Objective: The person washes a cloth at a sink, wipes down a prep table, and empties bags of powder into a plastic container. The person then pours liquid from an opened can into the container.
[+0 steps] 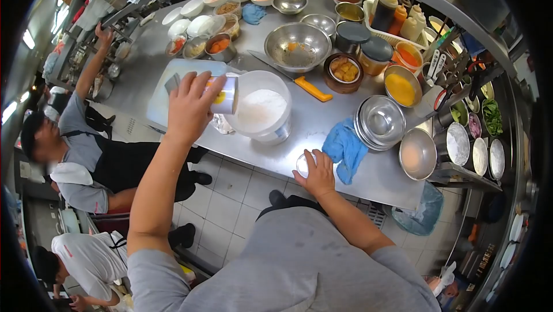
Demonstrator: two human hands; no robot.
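My left hand (193,107) is closed around a can (226,96) with a white, purple and yellow label. It holds the can tilted at the left rim of a white plastic bucket (282,119), with white powder (262,106) inside. A grey flat edge (172,83) shows beyond my left fingers; what it belongs to is unclear. Near the table's front edge, my right hand (317,176) has its fingers on a small round whitish lid (302,165). A blue cloth (344,148) lies just right of that hand.
Behind the bucket are a knife with a yellow handle (313,88), a perforated metal bowl (296,47) and a white cutting board (164,96). Stacked metal bowls (381,120) and sauce bottles (397,18) stand to the right. A co-worker (92,150) stands at the left.
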